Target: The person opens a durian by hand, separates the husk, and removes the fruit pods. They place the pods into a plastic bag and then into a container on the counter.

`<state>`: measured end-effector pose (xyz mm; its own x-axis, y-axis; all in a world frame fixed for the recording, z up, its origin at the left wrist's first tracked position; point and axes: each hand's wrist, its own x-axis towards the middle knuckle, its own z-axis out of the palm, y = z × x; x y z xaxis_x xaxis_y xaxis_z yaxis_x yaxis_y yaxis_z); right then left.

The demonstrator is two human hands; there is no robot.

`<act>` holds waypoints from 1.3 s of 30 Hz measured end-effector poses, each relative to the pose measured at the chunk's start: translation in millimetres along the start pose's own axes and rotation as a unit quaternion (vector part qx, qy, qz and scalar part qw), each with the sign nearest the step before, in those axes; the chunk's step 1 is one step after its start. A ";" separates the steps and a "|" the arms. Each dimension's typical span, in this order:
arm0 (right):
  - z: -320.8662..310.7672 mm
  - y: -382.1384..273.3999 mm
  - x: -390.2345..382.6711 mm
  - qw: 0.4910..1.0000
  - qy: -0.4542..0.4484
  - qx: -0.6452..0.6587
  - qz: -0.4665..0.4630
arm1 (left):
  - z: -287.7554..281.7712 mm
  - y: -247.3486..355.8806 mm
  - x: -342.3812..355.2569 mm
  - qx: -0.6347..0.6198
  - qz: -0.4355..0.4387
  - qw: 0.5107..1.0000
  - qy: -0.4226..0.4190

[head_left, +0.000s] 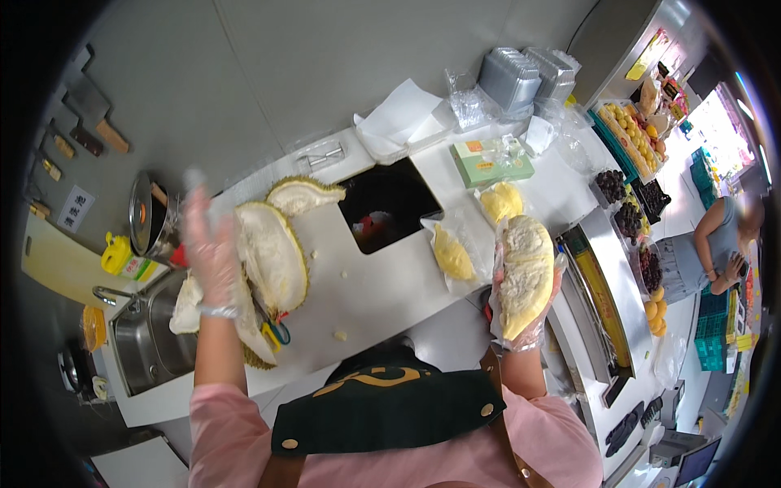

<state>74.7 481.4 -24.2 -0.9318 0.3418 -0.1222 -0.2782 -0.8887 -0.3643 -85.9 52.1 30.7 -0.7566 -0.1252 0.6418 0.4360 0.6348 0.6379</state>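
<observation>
My right hand [530, 335], in a clear plastic glove, is closed around a large pale-yellow piece of durian [525, 268] at the counter's front edge. Over on the left, my gloved left hand [213, 264] is raised with its fingers stretched out, slightly blurred, and nothing shows in it. Beneath and beside it lie opened durian husks [275, 252] with white insides. Another husk piece [305, 195] rests behind them. A tool with yellow and blue handles [275, 333] lies by the husks. Yellow durian flesh [452, 254] sits on clear wrapping, and more flesh [501, 201] lies behind my right hand.
A dark square opening [386, 207] cuts into the white counter [350, 285]. The sink [145, 346] is at left, below knives [85, 98] on the wall. A green box [492, 169] and stacked clear trays [511, 77] stand behind. A person [691, 252] stands beyond fruit displays.
</observation>
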 end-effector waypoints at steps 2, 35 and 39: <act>2.6 5.9 4.3 1.000 0.004 0.024 0.002 | 70.4 2.6 27.1 -0.008 0.078 0.990 -0.116; 33.2 24.4 143.0 0.952 -0.102 0.227 0.180 | 185.9 187.2 -57.1 -0.330 0.166 0.866 -0.337; 36.7 19.1 114.5 0.962 -0.147 0.163 0.165 | 173.8 191.6 -69.9 -0.570 -0.112 0.708 -0.401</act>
<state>-45.9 492.3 -11.3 -0.9942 -0.0347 0.1018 0.0311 -0.9988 -0.0366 -34.2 314.9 34.0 -0.7034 0.6383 0.3129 0.0253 -0.4174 0.9084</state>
